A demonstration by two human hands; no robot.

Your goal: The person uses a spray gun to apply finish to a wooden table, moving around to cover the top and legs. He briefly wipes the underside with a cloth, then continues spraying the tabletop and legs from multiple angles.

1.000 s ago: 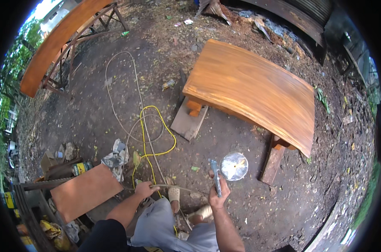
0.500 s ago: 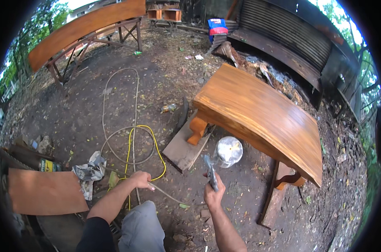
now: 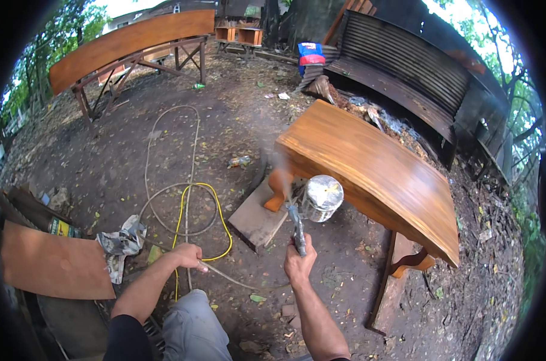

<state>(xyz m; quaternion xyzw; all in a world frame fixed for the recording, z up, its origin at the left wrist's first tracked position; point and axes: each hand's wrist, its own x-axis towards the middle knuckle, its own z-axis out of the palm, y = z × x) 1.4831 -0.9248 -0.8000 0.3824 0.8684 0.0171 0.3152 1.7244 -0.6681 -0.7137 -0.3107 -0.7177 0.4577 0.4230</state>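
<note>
My right hand (image 3: 300,263) is closed around the handle of a spray gun (image 3: 296,227), whose cup (image 3: 323,198) is silvery, spattered and yellowish on top. A pale mist (image 3: 279,159) streams from the gun toward the near left end of a glossy brown wooden bench (image 3: 369,168). One curved leg (image 3: 278,189) of the bench stands behind the mist on a board (image 3: 258,219). Lower left, my left hand (image 3: 189,257) is wrapped round a thin grey-beige hose (image 3: 228,278), which runs toward my right arm.
Loops of hose (image 3: 145,159) and a yellow cord (image 3: 229,231) lie on the leaf-strewn dirt. At left are a reddish-brown panel (image 3: 56,259), crumpled newspaper (image 3: 122,240) and a can (image 3: 62,228). Another long brown board (image 3: 134,45) rests on trestles. Corrugated metal sheeting (image 3: 402,66) stands at the back right.
Mist now comes from the spray gun; none showed before. My right hand has raised the gun slightly up and left, its cup nearer the bench. The left hand keeps hold of the hose.
</note>
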